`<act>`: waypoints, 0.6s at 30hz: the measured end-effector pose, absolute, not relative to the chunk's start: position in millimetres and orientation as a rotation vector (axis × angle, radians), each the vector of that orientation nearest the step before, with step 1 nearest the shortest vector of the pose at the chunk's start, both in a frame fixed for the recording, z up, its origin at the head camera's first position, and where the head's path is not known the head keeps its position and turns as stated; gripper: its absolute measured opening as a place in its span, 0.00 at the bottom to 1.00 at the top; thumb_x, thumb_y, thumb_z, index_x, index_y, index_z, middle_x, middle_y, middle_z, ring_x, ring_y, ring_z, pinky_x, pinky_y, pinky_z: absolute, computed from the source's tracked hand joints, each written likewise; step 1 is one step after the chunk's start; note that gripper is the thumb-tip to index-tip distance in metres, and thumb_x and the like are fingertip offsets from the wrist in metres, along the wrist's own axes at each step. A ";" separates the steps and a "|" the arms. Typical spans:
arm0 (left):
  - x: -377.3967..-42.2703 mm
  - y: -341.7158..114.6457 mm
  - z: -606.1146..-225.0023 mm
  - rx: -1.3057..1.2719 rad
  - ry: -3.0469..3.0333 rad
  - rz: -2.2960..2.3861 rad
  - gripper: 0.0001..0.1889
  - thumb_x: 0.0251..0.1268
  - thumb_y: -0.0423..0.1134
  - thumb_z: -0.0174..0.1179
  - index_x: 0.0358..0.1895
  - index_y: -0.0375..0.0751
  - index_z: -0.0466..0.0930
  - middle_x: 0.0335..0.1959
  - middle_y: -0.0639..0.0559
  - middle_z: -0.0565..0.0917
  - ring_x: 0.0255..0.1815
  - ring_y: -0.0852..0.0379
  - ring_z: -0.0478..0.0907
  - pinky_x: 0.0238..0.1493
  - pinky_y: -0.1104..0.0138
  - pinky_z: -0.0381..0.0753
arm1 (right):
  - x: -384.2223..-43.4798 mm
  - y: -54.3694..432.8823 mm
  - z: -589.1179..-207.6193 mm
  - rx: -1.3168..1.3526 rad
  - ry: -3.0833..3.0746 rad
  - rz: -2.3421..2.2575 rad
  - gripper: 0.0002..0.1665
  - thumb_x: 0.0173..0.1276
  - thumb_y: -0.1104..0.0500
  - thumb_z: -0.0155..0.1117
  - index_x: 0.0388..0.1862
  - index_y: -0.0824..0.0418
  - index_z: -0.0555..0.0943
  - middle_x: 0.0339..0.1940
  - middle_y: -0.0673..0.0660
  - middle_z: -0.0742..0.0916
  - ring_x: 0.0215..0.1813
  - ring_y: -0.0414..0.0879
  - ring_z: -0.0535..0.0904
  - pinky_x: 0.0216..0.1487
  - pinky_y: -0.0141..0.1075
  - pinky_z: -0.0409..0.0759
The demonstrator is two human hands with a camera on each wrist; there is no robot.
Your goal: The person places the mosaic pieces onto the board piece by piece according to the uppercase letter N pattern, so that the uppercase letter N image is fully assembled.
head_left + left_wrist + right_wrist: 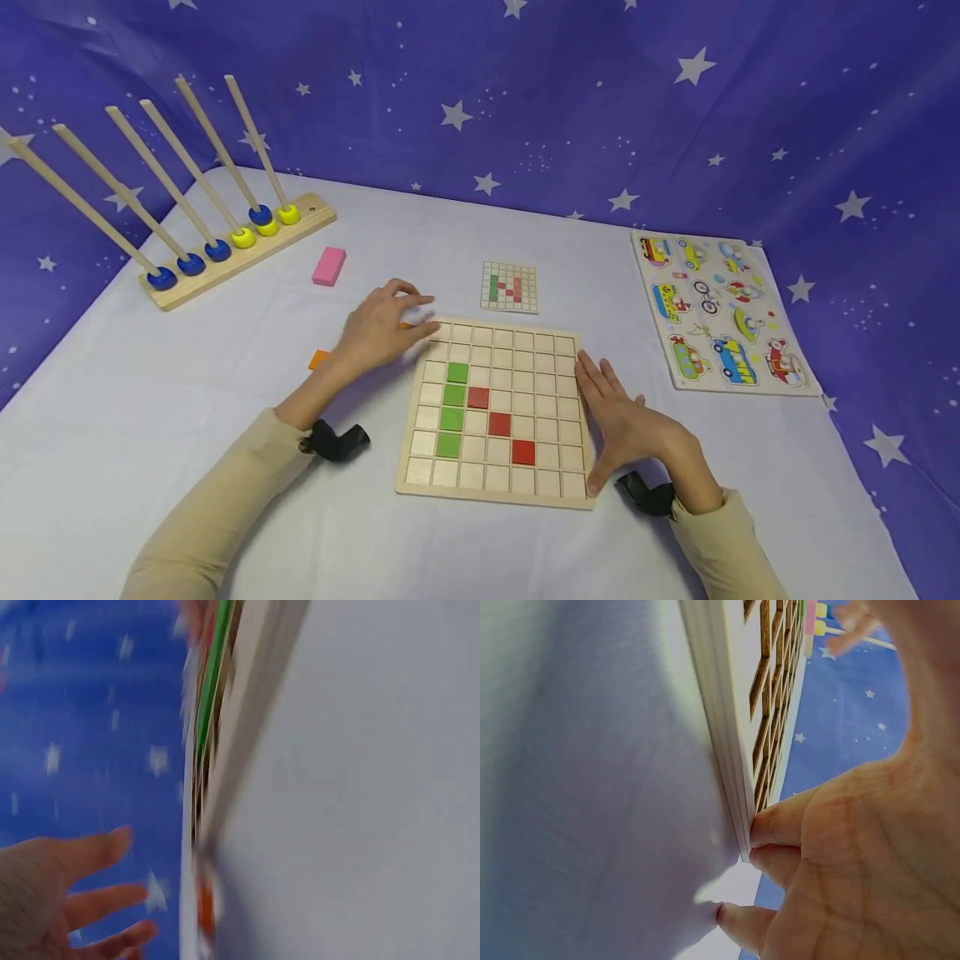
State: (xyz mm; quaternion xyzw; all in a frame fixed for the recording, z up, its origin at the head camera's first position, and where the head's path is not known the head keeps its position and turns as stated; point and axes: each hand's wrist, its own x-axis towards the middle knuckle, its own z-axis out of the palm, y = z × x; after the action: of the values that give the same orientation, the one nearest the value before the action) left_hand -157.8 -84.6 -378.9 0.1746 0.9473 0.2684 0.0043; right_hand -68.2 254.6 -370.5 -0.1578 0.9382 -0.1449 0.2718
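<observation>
A wooden grid board (587, 502) lies on the table with several green tiles (452, 418) in one column and three red tiles (499, 424) running diagonally. My left hand (375, 329) hovers by the board's far left corner, thumb and fingers apart, holding nothing. Beneath it, partly hidden, an orange piece (205, 907) is beside the board's edge in the left wrist view. Along the board's right edge, my right hand (626, 421) rests with its fingers extended and thumb spread toward the near corner. In the right wrist view, fingertips (769, 829) touch the board's side.
Behind the board lies a small pattern card (510, 287). A pink block (329, 267) and another orange piece (318, 359) are on the left. A wooden peg stand (232, 262) with blue and yellow beads stands far left, a vehicle puzzle board (720, 312) far right.
</observation>
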 end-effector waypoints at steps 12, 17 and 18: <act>-187.2 -139.4 -383.9 0.253 2.945 0.721 0.14 0.55 0.45 0.66 0.43 0.41 0.87 0.66 0.40 0.69 0.66 0.36 0.62 0.54 0.36 0.68 | -67.8 254.6 -370.3 -0.422 2.531 -0.396 0.97 0.19 0.38 0.86 0.77 0.64 0.31 0.79 0.61 0.36 0.77 0.67 0.30 0.55 0.81 0.45; -186.6 -138.0 -382.0 0.271 2.951 0.747 0.15 0.58 0.46 0.65 0.41 0.38 0.88 0.67 0.38 0.70 0.68 0.35 0.61 0.57 0.36 0.59 | -67.4 254.0 -369.1 -0.432 2.529 -0.403 0.97 0.19 0.38 0.86 0.77 0.65 0.31 0.79 0.62 0.36 0.77 0.67 0.30 0.54 0.81 0.45; -186.1 -137.5 -382.2 0.252 2.958 0.743 0.16 0.56 0.48 0.67 0.40 0.38 0.88 0.65 0.39 0.71 0.67 0.37 0.63 0.54 0.36 0.60 | -67.3 253.7 -368.8 -0.434 2.529 -0.405 0.97 0.19 0.38 0.86 0.77 0.65 0.31 0.79 0.62 0.36 0.77 0.67 0.30 0.54 0.81 0.45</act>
State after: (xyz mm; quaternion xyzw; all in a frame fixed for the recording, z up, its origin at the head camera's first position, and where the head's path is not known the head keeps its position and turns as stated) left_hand -186.1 -137.5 -382.2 0.0822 0.9658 0.2427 0.0405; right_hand -67.3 253.7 -368.8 -0.1608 0.9378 -0.1503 0.2686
